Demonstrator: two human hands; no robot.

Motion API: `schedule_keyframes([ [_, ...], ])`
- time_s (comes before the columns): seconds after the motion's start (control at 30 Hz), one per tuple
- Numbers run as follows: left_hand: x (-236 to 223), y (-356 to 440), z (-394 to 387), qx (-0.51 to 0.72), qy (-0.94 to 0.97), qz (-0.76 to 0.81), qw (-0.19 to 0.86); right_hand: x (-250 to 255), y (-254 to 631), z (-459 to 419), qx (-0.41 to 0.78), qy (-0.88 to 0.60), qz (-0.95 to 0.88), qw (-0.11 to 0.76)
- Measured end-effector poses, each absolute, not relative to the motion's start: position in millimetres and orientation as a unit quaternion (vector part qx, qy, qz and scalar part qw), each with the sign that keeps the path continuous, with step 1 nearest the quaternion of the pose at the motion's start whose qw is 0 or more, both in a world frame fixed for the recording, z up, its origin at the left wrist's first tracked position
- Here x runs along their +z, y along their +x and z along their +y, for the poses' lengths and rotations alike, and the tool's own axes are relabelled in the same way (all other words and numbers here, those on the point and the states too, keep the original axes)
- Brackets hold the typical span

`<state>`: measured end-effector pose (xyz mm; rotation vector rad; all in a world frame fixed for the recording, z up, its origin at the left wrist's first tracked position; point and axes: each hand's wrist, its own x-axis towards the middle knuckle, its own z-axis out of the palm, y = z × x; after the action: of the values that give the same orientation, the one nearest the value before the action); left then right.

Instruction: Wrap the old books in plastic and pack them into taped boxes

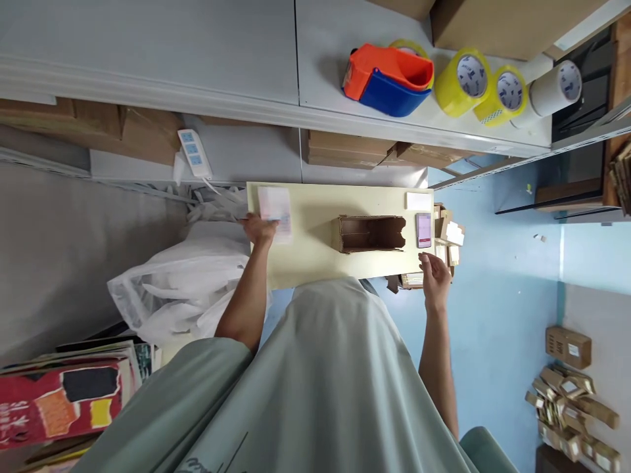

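At the left end of a pale yellow board (310,269), my left hand (260,230) rests with its thumb apart from its fingers. The thumb touches the lower part of a thin, translucent pinkish packet (275,203). An open-topped brown cardboard box (372,234), with ragged flaps at one end, sits between my hands. My right hand (436,279) is by the lower right corner of the board, its fingertips pinched together; whatever they hold is too small to tell. Just above it lies a phone (423,230) with a lit screen, below a white card (418,201).
An orange and blue tape dispenser (387,79) and yellow tape rolls (463,82) stand on the shelf (197,52) ahead. A power strip (194,152) lies below it. White plastic bags (197,263) crowd the left side. Cardboard parcels (572,407) are piled on the floor at right.
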<state>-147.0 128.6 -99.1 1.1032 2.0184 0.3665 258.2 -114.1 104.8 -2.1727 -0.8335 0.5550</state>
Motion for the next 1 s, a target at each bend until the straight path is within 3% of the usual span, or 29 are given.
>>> schedule_keyframes([
  [0.27,-72,-132,124,0.115,0.453,0.803,0.368,114,249,-72,0.288,-0.791,-0.378,0.387],
  [0.53,39,-103,69,0.296,0.491,0.676,0.463,111,210,-17,0.455,-0.641,-0.458,0.414],
  [0.7,96,-62,34,0.292,0.524,0.659,0.453,112,195,-9,0.510,-0.560,-0.474,0.450],
  [1.0,118,27,11,0.259,0.533,0.653,0.473,103,240,-27,0.517,-0.571,-0.414,0.485],
])
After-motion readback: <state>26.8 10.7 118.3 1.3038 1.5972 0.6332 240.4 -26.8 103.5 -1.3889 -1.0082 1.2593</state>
